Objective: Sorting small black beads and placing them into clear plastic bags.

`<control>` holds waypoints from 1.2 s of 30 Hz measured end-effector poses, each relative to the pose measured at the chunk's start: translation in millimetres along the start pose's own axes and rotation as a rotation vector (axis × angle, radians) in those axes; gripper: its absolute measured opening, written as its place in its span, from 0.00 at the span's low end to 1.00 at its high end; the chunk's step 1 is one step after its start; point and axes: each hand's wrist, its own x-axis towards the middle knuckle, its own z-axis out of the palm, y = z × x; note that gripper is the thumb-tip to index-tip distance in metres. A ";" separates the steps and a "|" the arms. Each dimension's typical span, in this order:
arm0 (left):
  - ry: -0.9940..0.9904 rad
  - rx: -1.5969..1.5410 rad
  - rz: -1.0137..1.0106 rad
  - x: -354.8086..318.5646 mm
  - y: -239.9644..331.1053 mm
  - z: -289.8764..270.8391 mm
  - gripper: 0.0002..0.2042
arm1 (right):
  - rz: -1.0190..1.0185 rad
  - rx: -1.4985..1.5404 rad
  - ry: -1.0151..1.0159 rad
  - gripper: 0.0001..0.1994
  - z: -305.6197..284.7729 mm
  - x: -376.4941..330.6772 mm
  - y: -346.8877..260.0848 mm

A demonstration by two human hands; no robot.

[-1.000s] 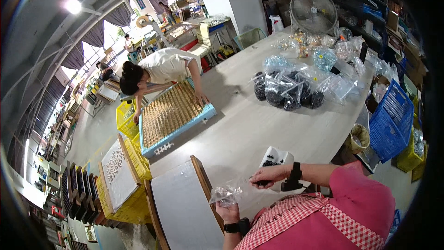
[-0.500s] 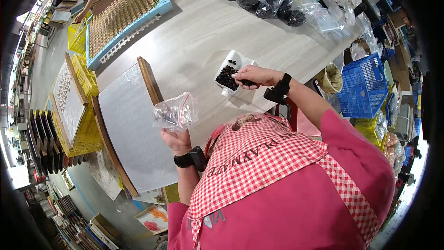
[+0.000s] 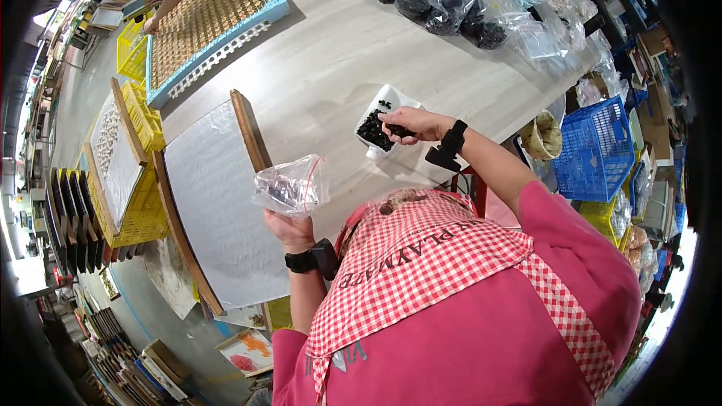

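Observation:
My left hand (image 3: 289,230) holds a clear zip bag (image 3: 289,188) from below, its fingers mostly hidden behind the plastic. What is in the bag, if anything, is hard to make out through the glare. To the right, a white plastic scoop-like container (image 3: 389,93), shaped like a cut-open bottle with a neck, rests on the table. Small black pieces (image 3: 370,131) lie heaped in it. Over its right side, my right hand (image 3: 414,123) is closed, with some black pieces showing under its curled fingers.
A framed white sheet (image 3: 207,203) leans over the table's left side. Behind it stands a blue-edged rack (image 3: 214,26) of small tan pieces, with another person's arm (image 3: 167,7) beside it. Bags of black pieces (image 3: 444,4) lie at the back right. A blue crate (image 3: 594,154) stands at right.
The zip bag in my left hand has tilted and turned its opening. My right hand stays at the container, closed over black pieces. The whole view has shifted slightly.

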 end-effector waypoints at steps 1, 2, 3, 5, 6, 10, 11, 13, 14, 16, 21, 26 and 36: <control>-0.003 -0.062 -0.004 -0.2 -0.4 0.9 0.18 | -0.043 0.115 -0.043 0.19 -1.6 -0.5 0.4; -0.003 -0.064 -0.004 -1.2 -2.0 6.6 0.18 | -0.042 0.115 -0.042 0.19 -2.5 -1.8 0.6; -0.013 -0.071 0.003 -2.6 -3.4 14.5 0.17 | -0.078 0.169 -0.045 0.18 -3.1 -2.9 0.7; -0.023 -0.079 0.009 -2.7 -4.2 17.5 0.16 | -0.119 0.267 -0.046 0.17 -4.7 -3.3 2.4; -0.005 -0.063 0.015 -2.4 -3.7 15.4 0.16 | -0.118 0.267 -0.046 0.17 -6.1 -3.0 2.9; 0.054 -0.015 0.031 -0.6 -3.9 11.5 0.16 | -0.113 0.328 -0.048 0.17 -7.5 -3.2 2.4; 0.054 -0.014 0.030 -0.2 -4.3 12.2 0.16 | -0.120 0.323 -0.051 0.17 -7.4 -3.7 2.3; -0.022 -0.052 -0.007 -0.2 -4.7 13.8 0.17 | -0.120 0.307 -0.036 0.17 -6.6 -2.8 3.1; -0.024 -0.051 -0.006 -0.2 -4.3 13.3 0.17 | -0.118 0.290 -0.024 0.16 -6.2 -2.0 3.5; -0.021 -0.069 -0.013 0.3 -3.6 10.2 0.16 | -0.114 0.291 -0.012 0.16 -6.2 -0.7 4.2; 0.064 0.014 0.003 2.4 -2.8 4.2 0.17 | -0.108 0.288 0.032 0.14 -3.0 0.1 2.8; 0.076 -0.017 0.004 2.3 -2.4 1.5 0.17 | -0.116 0.279 0.027 0.14 -6.2 2.7 4.7; 0.093 0.024 0.005 2.0 -3.1 5.3 0.17 | -0.153 0.128 0.077 0.17 -0.5 3.9 3.2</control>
